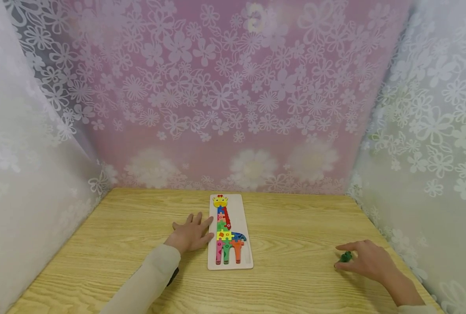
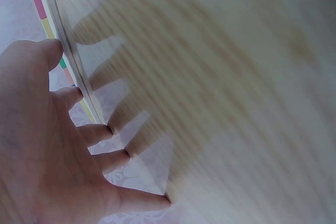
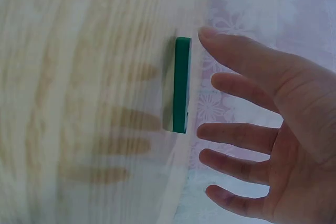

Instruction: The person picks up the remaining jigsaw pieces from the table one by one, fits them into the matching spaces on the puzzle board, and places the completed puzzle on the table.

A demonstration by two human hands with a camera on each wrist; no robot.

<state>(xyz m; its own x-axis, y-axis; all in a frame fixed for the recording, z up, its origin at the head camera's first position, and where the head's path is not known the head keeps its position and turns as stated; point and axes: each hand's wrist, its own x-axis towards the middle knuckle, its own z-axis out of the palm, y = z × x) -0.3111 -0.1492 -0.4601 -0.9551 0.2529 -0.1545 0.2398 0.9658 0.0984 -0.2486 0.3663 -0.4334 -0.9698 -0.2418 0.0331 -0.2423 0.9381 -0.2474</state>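
Observation:
A giraffe jigsaw puzzle board lies on the table, its colourful pieces set in a pale frame. The giraffe has a yellow head, a red mane and an orange leg, with a pale bare slot right of that leg. My left hand rests at the board's left edge, fingers spread, thumb and fingertip right at the side. To the right, a small green puzzle piece lies on the table. My right hand hovers around it, thumb and fingers apart; the right wrist view shows the piece ungripped.
The wood-grain table is bounded by a pink flowered curtain at the back. Pale flowered sheets stand along the left and right sides. A dark band shows beneath my left wrist.

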